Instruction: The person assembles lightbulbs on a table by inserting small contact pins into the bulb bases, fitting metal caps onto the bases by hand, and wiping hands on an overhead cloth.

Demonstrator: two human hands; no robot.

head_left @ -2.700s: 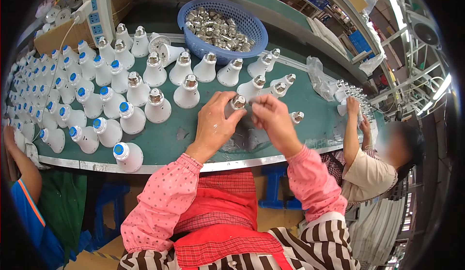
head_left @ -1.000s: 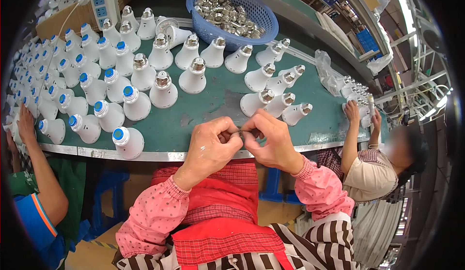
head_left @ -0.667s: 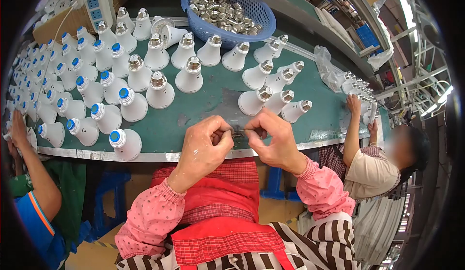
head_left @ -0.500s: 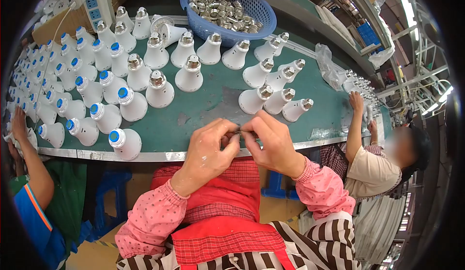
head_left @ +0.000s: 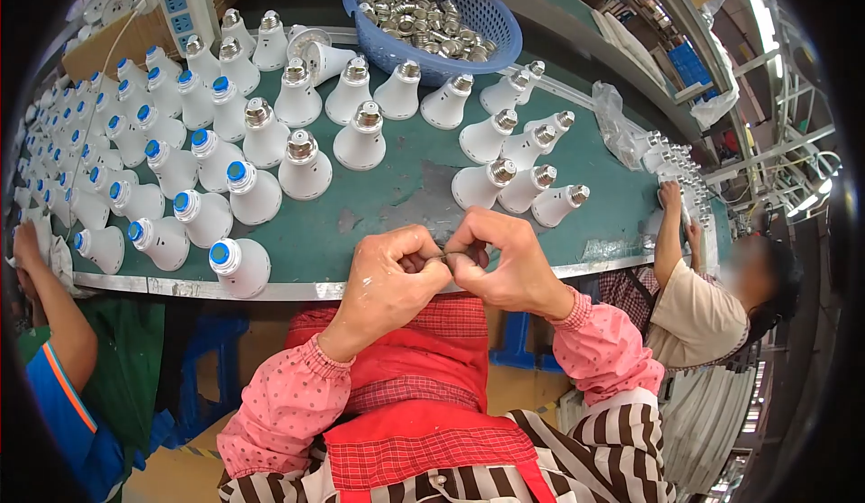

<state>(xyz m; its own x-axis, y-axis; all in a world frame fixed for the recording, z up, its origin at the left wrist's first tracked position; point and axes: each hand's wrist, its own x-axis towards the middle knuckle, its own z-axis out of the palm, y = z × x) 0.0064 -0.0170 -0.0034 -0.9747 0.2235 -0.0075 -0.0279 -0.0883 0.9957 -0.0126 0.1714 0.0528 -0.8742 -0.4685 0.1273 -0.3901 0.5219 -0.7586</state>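
My left hand [head_left: 392, 278] and my right hand [head_left: 505, 260] meet fingertip to fingertip above the table's front edge, both pinched. Between them is something small, thin and dark, too small to name. Beyond my hands, white bulb bodies with metal screw caps stand on the green table [head_left: 396, 192]; one capped bulb [head_left: 359, 142] is upright at the centre, and another [head_left: 484, 185] leans a little just past my right hand. To the left stand several rows of white bulbs with blue tops, the nearest one [head_left: 240, 269] by the front edge.
A blue basket [head_left: 505, 39] of metal caps sits at the back. A clear plastic bag [head_left: 615, 124] lies at the back right. One co-worker [head_left: 703, 314] handles bulbs at the right; another person's arm [head_left: 59, 309] reaches in at the left. A power strip [head_left: 177, 3] stands back left.
The bulb between my hands earlier now is out of them, and the front right group of capped bulbs has grown. My hands have come together nearer the table edge, fingertips pinched.
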